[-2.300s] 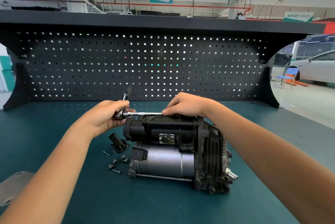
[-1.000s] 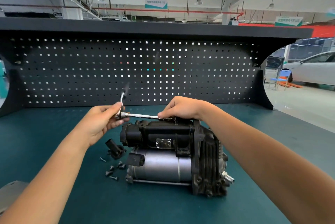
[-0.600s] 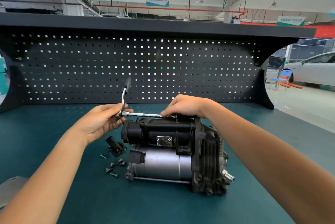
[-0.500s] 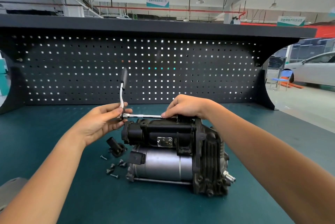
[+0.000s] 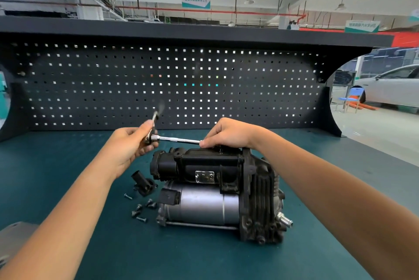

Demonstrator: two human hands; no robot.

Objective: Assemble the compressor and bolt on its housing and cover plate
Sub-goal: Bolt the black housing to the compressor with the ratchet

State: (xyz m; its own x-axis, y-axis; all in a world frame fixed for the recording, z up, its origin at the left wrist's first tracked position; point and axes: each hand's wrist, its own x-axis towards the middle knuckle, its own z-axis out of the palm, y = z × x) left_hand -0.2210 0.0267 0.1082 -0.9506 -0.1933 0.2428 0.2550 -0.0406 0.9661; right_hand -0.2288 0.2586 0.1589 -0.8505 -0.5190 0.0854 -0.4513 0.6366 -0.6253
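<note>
Far-left bench corner: a grey metal plate [image 5: 13, 241] lies flat on the teal bench [image 5: 68, 177], cut off by the frame edge.
Left grip [image 5: 129, 148]: clenched round the head of a ratchet [image 5: 151, 137], thumb on top. The handle sticks up past the fingers and is blurred.
Between the two hands: a silver extension bar [image 5: 179, 140] runs from the ratchet head rightward and slightly down, just above the machine's top.
Below the left wrist: a small black part [image 5: 144, 183] lies on the bench, just beside the machine's left end.
Front of that: loose screws [image 5: 139, 209] are scattered on the bench near the machine's front left corner.
Compressor [image 5: 204, 166]: sits mid-bench. It has a black cylinder with a small silver label on top, a grey motor can below, and a dark ribbed housing [image 5: 258, 200] at its right end.
Right grip [image 5: 229, 135]: rests on the top rear of the machine, thumb and fingertips pinching the right end of the bar. The bar's tip is hidden under the hand.
Lower right of the housing: a short silver outlet stub [image 5: 284, 220] projects outward.
Backdrop: a black pegboard [image 5: 158, 87] spans the rear of the bench.
Far right: a white car [image 5: 390, 87] and a blue chair [image 5: 352, 98] stand on the workshop floor beyond.
</note>
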